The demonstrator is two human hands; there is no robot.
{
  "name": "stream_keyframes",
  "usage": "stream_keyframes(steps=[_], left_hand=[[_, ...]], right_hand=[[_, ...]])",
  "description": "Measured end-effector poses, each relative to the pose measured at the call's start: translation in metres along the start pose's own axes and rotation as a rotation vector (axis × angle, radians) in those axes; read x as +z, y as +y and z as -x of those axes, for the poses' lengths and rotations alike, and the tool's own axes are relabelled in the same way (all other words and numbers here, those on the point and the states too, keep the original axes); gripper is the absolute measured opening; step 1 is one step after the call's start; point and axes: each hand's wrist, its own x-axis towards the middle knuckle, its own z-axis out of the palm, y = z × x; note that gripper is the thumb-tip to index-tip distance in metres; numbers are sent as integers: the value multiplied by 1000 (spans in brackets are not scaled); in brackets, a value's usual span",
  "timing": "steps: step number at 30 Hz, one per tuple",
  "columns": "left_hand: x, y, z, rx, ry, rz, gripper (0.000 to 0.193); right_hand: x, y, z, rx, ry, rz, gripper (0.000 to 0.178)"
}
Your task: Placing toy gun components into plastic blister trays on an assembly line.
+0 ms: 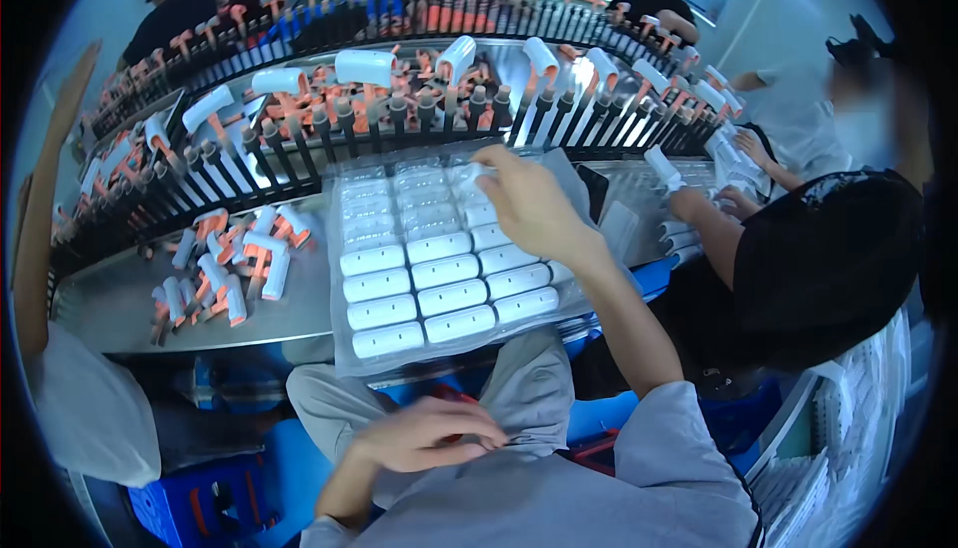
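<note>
A clear plastic blister tray lies in front of me on the bench edge, above my lap. White rounded plastic covers lie side by side in its nearer rows, each with a small dark mark. The far left and middle pockets hold no covers. My right hand reaches over the tray's far right part, fingertips pinched on a white plastic cover that is mostly hidden by the fingers. My left hand hovers over my lap, slightly blurred, its fingers loosely stretched out and holding nothing.
A pile of white-and-orange parts lies on the metal bench to the left. Beyond the tray runs a curved conveyor of black upright posts, some carrying such parts. A co-worker at right handles white pieces. A blue stool stands lower left.
</note>
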Motion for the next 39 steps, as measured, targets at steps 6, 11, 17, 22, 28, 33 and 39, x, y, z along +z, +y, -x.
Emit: stream_keyframes(steps=[6,11,17,22,28,33,39], left_hand=[[-94,40,-13,-56,863,-863,17],[-123,6,-19,-232,779,-1124,14],[-130,17,-29,-363,647,-1046,21],[-137,26,-34,-129,720,-937,23],[-153,44,-121,-67,747,-410,33],[-173,60,-196,-123,670,-420,41],[-206,66,-277,169,550,-687,38]], right_hand=[[-22,-30,59,78,81,-274,22],[-12,-16,89,149,146,-422,24],[0,10,100,302,160,-607,24],[0,7,95,365,145,-573,24],[10,7,89,345,307,-666,25],[14,11,89,326,323,-631,25],[14,13,93,330,317,-643,25]])
